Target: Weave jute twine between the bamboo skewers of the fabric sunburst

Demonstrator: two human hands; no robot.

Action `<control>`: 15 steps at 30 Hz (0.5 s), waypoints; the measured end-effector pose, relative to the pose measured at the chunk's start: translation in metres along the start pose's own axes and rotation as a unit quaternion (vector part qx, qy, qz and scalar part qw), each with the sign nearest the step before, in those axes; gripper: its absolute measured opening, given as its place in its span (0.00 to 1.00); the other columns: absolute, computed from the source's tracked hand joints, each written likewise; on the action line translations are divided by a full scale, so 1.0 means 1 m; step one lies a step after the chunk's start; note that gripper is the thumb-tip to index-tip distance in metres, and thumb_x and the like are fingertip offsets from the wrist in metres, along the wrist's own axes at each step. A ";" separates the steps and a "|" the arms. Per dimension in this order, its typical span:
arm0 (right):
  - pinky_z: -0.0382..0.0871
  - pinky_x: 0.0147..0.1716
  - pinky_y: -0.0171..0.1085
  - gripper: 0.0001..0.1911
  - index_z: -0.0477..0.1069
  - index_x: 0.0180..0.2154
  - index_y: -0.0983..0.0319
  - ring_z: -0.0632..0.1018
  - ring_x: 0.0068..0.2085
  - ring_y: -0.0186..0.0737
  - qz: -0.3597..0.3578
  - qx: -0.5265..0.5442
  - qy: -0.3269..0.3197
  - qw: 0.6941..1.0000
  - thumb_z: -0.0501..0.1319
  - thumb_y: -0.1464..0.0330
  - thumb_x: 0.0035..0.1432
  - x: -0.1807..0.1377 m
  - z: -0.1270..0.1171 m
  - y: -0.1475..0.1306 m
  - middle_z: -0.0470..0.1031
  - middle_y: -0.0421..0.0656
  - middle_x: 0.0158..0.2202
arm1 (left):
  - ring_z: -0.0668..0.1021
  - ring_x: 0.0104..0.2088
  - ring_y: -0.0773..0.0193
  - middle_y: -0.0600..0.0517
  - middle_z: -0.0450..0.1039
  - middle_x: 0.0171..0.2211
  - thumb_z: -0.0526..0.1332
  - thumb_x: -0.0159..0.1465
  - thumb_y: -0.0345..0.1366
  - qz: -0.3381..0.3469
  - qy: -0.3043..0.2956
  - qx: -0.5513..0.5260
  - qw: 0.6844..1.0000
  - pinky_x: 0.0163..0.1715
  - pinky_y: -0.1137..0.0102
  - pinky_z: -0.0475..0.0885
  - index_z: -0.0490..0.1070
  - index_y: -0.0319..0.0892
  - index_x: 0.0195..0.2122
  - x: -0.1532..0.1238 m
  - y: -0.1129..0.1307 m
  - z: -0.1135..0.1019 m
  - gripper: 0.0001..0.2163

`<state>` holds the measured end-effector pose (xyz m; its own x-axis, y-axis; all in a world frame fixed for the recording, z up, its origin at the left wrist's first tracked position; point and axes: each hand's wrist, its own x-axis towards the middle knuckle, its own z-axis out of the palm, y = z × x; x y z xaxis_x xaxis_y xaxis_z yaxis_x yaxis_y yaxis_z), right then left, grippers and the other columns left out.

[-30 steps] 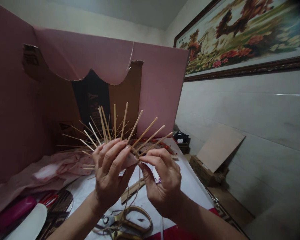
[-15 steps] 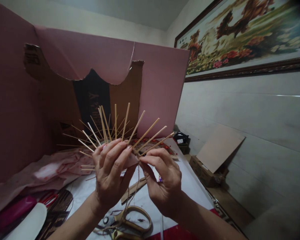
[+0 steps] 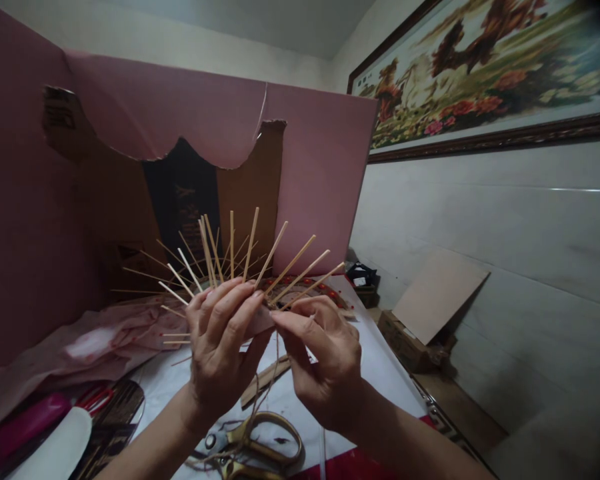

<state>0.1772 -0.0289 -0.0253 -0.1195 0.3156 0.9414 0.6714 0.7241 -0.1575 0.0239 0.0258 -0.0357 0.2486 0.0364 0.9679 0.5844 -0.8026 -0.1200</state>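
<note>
My left hand (image 3: 225, 333) is closed around the middle of a piece with thin wooden sticks (image 3: 251, 243) fanning outward like rays. A bit of its pale base (image 3: 259, 323) shows beside the left thumb. At the right edge of that base, my right hand (image 3: 325, 353) pinches brown twine, the index fingertip against the rim. The loose twine (image 3: 277, 347) hangs below the fingers toward the table. Just under both hands lie scissors (image 3: 297, 443) with gold-coloured handles. What the left fingers cover is hidden.
Behind the sticks is a round piece with red dots (image 3: 333, 293) and thin rays. A flat brown strip (image 3: 265, 383) lies on the white tabletop. Pink cloth (image 3: 115, 340) is at left. A torn cardboard sheet (image 3: 253, 187) leans on a pink panel (image 3: 325, 173).
My right fingers have shifted slightly left, and the index finger now reaches over the rim of the base. The left hand keeps its hold, almost still.
</note>
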 end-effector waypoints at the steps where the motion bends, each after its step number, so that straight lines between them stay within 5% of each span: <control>1: 0.70 0.35 0.42 0.16 0.72 0.44 0.63 0.72 0.38 0.42 -0.004 -0.005 -0.002 1.000 0.57 0.81 0.54 0.000 0.000 0.000 0.71 0.47 0.35 | 0.71 0.52 0.47 0.41 0.72 0.48 0.64 0.56 0.28 -0.001 0.000 0.001 1.000 0.52 0.49 0.63 0.65 0.41 0.52 0.000 0.000 0.000 0.22; 15: 0.70 0.34 0.42 0.15 0.70 0.44 0.62 0.72 0.36 0.42 0.003 -0.012 -0.019 1.000 0.56 0.79 0.55 0.000 -0.003 -0.003 0.73 0.47 0.35 | 0.71 0.53 0.48 0.43 0.72 0.49 0.62 0.57 0.28 0.009 -0.007 0.026 1.000 0.53 0.48 0.61 0.64 0.45 0.54 0.001 0.004 -0.003 0.23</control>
<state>0.1774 -0.0329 -0.0242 -0.1420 0.3431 0.9285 0.6897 0.7071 -0.1558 0.0240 0.0213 -0.0347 0.2705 0.0315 0.9622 0.6195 -0.7707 -0.1489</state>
